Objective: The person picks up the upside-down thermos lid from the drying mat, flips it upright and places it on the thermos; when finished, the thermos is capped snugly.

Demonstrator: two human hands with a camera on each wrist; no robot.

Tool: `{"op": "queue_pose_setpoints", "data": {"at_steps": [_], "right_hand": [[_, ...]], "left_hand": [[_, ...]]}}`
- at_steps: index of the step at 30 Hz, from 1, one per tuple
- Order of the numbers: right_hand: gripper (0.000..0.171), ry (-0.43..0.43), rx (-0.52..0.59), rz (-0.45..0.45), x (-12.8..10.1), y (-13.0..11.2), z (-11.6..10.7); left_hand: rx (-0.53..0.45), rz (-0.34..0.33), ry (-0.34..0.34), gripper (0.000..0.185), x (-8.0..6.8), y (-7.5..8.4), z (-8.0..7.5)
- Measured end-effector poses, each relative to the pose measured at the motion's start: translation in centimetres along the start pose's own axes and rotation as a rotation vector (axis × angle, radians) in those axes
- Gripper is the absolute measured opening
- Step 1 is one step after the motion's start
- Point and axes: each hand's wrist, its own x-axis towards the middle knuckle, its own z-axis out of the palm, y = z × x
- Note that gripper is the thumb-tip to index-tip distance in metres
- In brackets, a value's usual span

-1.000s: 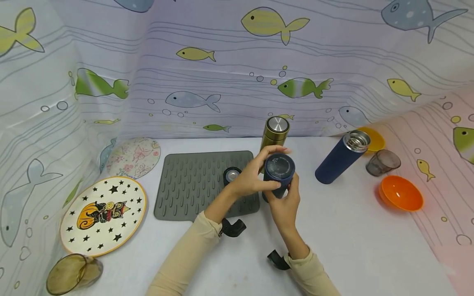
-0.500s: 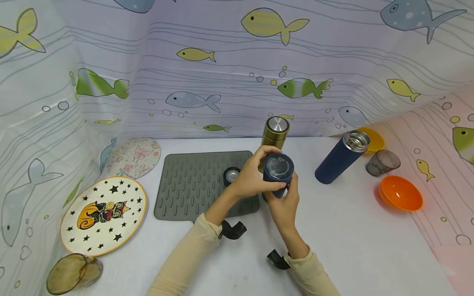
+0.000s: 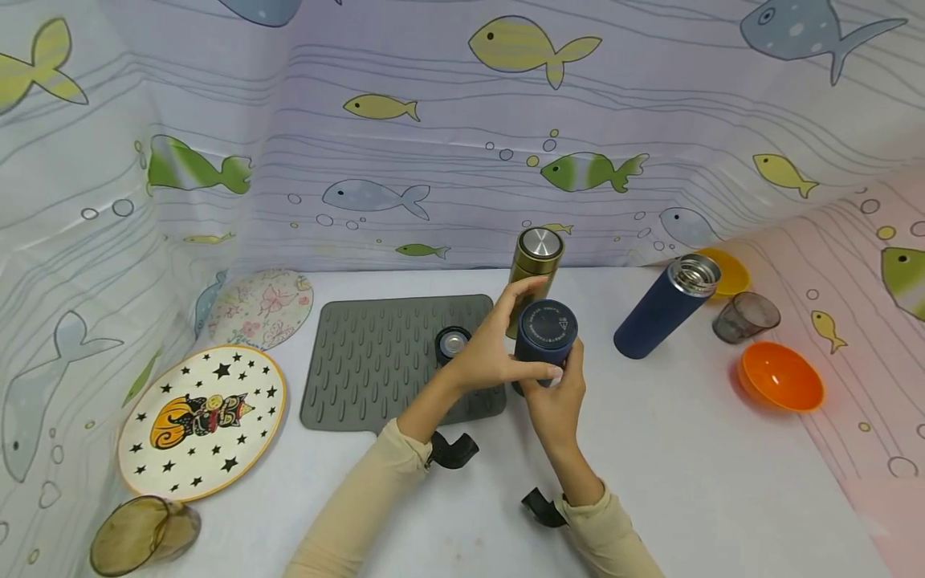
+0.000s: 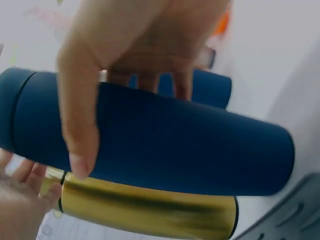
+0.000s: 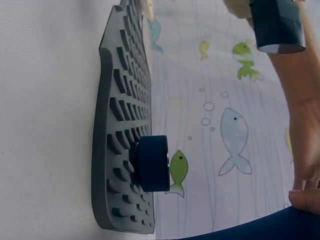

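A: What takes up the most room on the table (image 3: 686, 482)?

B: The grey mat (image 3: 376, 361), left of centre, with a small dark cap (image 3: 452, 343) on its right part. Further left lie 2 plates: a star plate (image 3: 202, 419) near, a floral plate (image 3: 262, 307) beyond it.

A: And the hands?

B: Both are on the blue flask (image 3: 543, 341), held above the table just right of the mat, its capped end toward the head camera. The left hand (image 3: 491, 349) has its thumb across the near side and its fingers spread round the far side. The right hand (image 3: 555, 401) grips from below, fingers curled on the body.

A: What stands close by?

B: A gold flask (image 3: 535, 261) just behind it. To the right stands a second blue flask (image 3: 666, 307), open at the top.

A: Smaller things?

B: An orange bowl (image 3: 780, 377) and a yellow bowl (image 3: 730, 271) far right, a grey cup (image 3: 746, 316) between them, and a brown glass (image 3: 143, 534) at the near left.
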Motion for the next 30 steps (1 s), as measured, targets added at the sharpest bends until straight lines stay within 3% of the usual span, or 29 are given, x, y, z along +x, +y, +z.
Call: {"op": "queue_pose_setpoints", "data": {"at_steps": [2, 7, 9, 12, 15, 17, 22, 26, 30], "right_hand": [[0.070, 0.001, -0.004, 0.011, -0.1, -0.2, 0.0], [0.069, 0.006, -0.015, -0.018, 0.0, -2.2, -0.1], [0.068, 0.004, -0.016, -0.032, 0.1, -2.9, -0.2], [0.068, 0.003, -0.014, -0.026, 0.0, -2.2, -0.1], [0.071, -0.002, -0.021, -0.017, -0.3, -0.8, -0.1], [0.072, -0.009, -0.034, -0.035, -0.4, -0.2, -0.2], [0.073, -0.061, -0.046, -0.120, -0.5, 0.2, -0.7], [0.075, -0.091, -0.048, -0.163, -0.5, 0.1, -1.0], [0.078, -0.107, -0.053, -0.176, -0.4, 0.1, -1.3]], "left_hand": [[0.060, -0.020, 0.019, 0.099, 0.0, 0.0, 0.1], [-0.018, -0.012, -0.023, 0.087, 0.0, -0.2, -0.1], [0.008, -0.022, -0.040, 0.089, -0.1, -0.2, 0.1], [0.143, -0.045, -0.015, 0.090, -0.2, 0.0, 0.4], [0.145, -0.042, -0.023, 0.081, -0.1, -0.1, 0.1], [0.058, -0.033, -0.083, 0.077, 0.1, -0.1, -0.4], [-0.148, -0.017, -0.312, 0.074, 0.9, -0.4, -2.1], [-0.226, 0.018, -0.453, 0.073, 1.7, -0.5, -2.9], [-0.275, 0.018, -0.523, 0.074, 2.2, -0.7, -3.0]]}}
